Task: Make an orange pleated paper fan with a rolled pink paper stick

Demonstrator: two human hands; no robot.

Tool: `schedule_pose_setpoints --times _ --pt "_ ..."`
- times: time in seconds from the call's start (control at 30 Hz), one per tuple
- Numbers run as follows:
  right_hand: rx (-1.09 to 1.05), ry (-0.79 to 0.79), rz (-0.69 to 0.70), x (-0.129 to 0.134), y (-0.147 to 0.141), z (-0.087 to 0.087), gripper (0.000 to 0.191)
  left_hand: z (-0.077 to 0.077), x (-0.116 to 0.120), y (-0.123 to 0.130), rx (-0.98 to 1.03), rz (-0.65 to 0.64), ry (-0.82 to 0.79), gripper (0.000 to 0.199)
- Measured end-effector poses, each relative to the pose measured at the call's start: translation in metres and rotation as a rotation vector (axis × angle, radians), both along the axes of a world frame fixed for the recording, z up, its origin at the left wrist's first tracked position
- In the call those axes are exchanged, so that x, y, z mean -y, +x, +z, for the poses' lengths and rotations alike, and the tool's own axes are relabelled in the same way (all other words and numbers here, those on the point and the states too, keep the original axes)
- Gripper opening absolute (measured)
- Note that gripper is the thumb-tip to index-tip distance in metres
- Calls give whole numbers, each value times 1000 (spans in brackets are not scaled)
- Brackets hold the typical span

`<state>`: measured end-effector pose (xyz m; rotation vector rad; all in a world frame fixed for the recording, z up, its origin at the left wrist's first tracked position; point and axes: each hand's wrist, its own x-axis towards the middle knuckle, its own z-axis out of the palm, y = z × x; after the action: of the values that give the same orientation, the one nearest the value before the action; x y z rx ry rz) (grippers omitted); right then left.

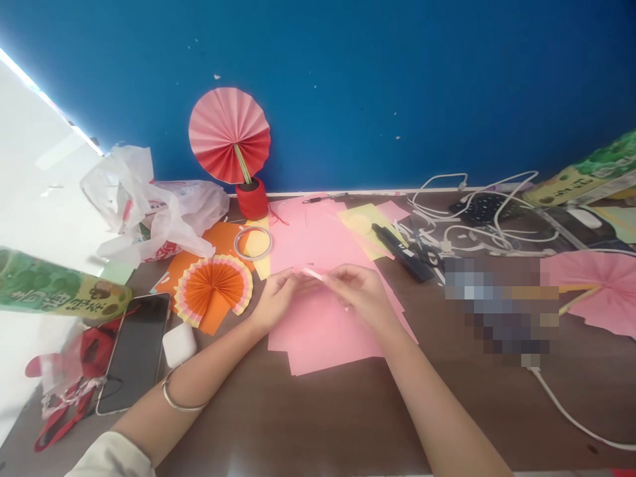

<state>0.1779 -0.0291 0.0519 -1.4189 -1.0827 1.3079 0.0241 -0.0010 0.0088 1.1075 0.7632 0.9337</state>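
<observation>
Between my two hands is a narrow folded strip of pink paper [313, 273], held just above the pink sheets [328, 344] on the table. My left hand [281, 295] pinches its left end, with the fingertips partly hidden. At the other end, the thumb and fingers of my right hand [360, 291] are closed on the strip. Left of my left hand lies an orange pleated paper fan [213, 291] with a pink and yellow edge. A roll of tape [253, 243] rests behind it on yellow and orange paper.
A round pink paper fan [229, 136] stands in a red holder [252, 199] by the blue wall. Plastic bags [163, 205], a phone [134, 351] and a white earphone case [179, 344] are left. Scissors [430, 255], a black stapler-like tool [402, 252], cables [477, 218] and another pink fan [601, 288] lie right.
</observation>
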Motion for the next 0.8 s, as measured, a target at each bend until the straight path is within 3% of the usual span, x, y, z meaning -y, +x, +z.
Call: schedule_pose_setpoints --times 0.2,0.5,0.8 --pt "72 -4 -14 3 2 5 25 -2 0 -1 56 -75 7 34" --pt "119 0 -6 3 5 4 25 -6 -2 -1 16 -52 -2 37" --pt "176 76 -30 2 2 -6 27 -5 0 -1 95 -80 -22 33"
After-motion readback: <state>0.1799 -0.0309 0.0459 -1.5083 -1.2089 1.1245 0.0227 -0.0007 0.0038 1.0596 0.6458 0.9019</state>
